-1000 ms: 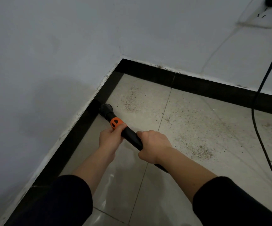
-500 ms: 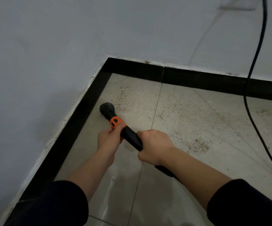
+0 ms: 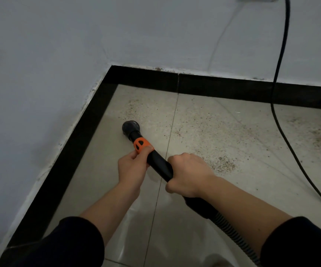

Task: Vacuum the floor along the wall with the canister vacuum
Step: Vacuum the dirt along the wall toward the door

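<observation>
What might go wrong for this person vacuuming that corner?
The power cord trails over the floor on the right; sweeping the nozzle toward the grit patch might snag it. The nozzle sits slightly off the black baseboard, so the strip beside the wall may get skipped. The left hand and right hand grip the wand close together, perhaps making steering clumsy.

A plain indoor room, likely a home: white painted walls (image 3: pixel 40 54) meet in a corner above black skirting (image 3: pixel 213 87), with glossy, dusty beige floor tiles (image 3: pixel 223 132) and a black cord (image 3: pixel 280 60) hanging down.
</observation>
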Action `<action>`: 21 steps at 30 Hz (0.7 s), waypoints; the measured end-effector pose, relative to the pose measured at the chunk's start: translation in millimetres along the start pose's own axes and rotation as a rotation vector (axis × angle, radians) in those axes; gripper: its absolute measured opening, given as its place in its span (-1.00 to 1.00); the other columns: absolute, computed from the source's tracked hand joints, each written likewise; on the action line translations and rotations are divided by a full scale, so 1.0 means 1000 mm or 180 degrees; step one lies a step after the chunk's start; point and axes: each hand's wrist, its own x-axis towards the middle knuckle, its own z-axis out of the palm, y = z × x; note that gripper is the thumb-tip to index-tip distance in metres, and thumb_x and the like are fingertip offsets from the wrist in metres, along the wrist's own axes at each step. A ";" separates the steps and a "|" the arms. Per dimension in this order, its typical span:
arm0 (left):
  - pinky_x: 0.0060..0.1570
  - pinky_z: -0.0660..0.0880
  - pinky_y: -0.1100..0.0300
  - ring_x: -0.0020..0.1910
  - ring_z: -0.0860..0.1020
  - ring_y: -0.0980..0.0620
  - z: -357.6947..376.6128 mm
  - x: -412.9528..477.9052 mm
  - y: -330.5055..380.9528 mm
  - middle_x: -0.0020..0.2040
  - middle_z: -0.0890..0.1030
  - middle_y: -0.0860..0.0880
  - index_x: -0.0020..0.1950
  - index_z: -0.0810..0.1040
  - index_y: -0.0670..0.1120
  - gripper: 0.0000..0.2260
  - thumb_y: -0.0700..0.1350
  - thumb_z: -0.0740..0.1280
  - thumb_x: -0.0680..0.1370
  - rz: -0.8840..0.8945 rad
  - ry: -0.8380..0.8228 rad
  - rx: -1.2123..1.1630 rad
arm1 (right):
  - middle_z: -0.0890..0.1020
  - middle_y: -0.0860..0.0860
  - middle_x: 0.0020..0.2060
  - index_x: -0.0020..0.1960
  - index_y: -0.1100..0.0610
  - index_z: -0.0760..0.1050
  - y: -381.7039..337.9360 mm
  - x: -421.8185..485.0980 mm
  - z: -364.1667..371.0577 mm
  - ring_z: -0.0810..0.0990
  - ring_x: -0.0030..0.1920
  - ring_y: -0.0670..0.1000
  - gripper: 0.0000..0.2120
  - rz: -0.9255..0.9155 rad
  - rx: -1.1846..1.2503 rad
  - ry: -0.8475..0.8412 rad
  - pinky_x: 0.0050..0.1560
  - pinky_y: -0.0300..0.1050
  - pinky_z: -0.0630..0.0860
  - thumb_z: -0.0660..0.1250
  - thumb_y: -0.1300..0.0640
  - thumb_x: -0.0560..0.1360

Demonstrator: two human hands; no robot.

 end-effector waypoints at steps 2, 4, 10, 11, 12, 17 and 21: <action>-0.30 0.47 0.40 -0.48 0.53 0.30 0.002 -0.002 0.001 -0.34 0.58 0.00 -0.15 0.62 -0.18 -0.84 -0.09 0.41 0.51 0.0006 -0.0032 0.0030 | 0.44 -0.01 -0.33 -0.17 0.06 0.37 0.003 -0.002 0.000 0.45 -0.31 0.03 -0.75 0.0040 0.0092 -0.0008 -0.42 -0.19 0.24 0.42 0.03 0.29; -0.36 0.49 0.43 -0.49 0.52 0.30 0.005 -0.004 0.002 -0.36 0.56 0.01 -0.17 0.62 -0.18 -0.85 -0.10 0.41 0.51 0.0015 -0.0074 0.0018 | 0.43 -0.02 -0.33 -0.17 0.04 0.35 0.007 -0.004 0.001 0.42 -0.32 0.01 -0.71 0.0079 0.0155 -0.0008 -0.42 -0.18 0.23 0.43 -0.02 0.30; -0.42 0.45 0.46 -0.48 0.52 0.28 0.011 -0.006 -0.001 -0.37 0.56 0.02 -0.15 0.64 -0.19 -0.85 -0.10 0.42 0.51 0.0010 -0.0197 0.0038 | 0.47 -0.03 -0.32 -0.17 0.02 0.40 0.019 -0.010 0.002 0.49 -0.28 0.02 -0.67 0.0105 0.0241 -0.0009 -0.40 -0.19 0.28 0.44 -0.15 0.30; -0.42 0.45 0.46 -0.48 0.52 0.28 0.013 -0.006 -0.002 -0.36 0.57 0.01 -0.14 0.65 -0.19 -0.85 -0.10 0.42 0.51 0.0014 -0.0227 0.0047 | 0.47 -0.04 -0.33 -0.18 0.02 0.40 0.021 -0.010 0.002 0.49 -0.29 0.01 -0.67 0.0105 0.0278 -0.0019 -0.39 -0.18 0.29 0.45 -0.16 0.30; -0.41 0.45 0.46 -0.46 0.54 0.28 0.013 -0.007 -0.002 -0.34 0.59 0.00 -0.12 0.65 -0.19 -0.85 -0.10 0.41 0.51 0.0013 -0.0252 0.0057 | 0.47 -0.04 -0.35 -0.20 0.02 0.40 0.023 -0.011 0.003 0.48 -0.31 0.00 -0.66 0.0106 0.0317 -0.0028 -0.39 -0.17 0.29 0.45 -0.18 0.30; -0.41 0.45 0.45 -0.45 0.52 0.26 0.017 -0.010 -0.004 -0.34 0.59 0.01 -0.16 0.66 -0.17 -0.84 -0.08 0.41 0.51 0.0013 -0.0364 0.0147 | 0.47 -0.02 -0.42 -0.34 0.03 0.36 0.029 -0.014 0.003 0.45 -0.39 -0.02 -0.62 0.0108 0.0489 -0.0006 -0.41 -0.15 0.29 0.44 -0.21 0.31; -0.39 0.47 0.42 -0.43 0.50 0.20 0.019 -0.012 -0.005 -0.34 0.57 -0.03 -0.15 0.66 -0.21 -0.81 -0.07 0.42 0.50 0.0006 -0.0439 0.0240 | 0.50 0.00 -0.45 -0.37 0.06 0.42 0.033 -0.017 0.000 0.48 -0.42 0.00 -0.63 0.0137 0.0714 -0.0147 -0.40 -0.16 0.35 0.47 -0.18 0.30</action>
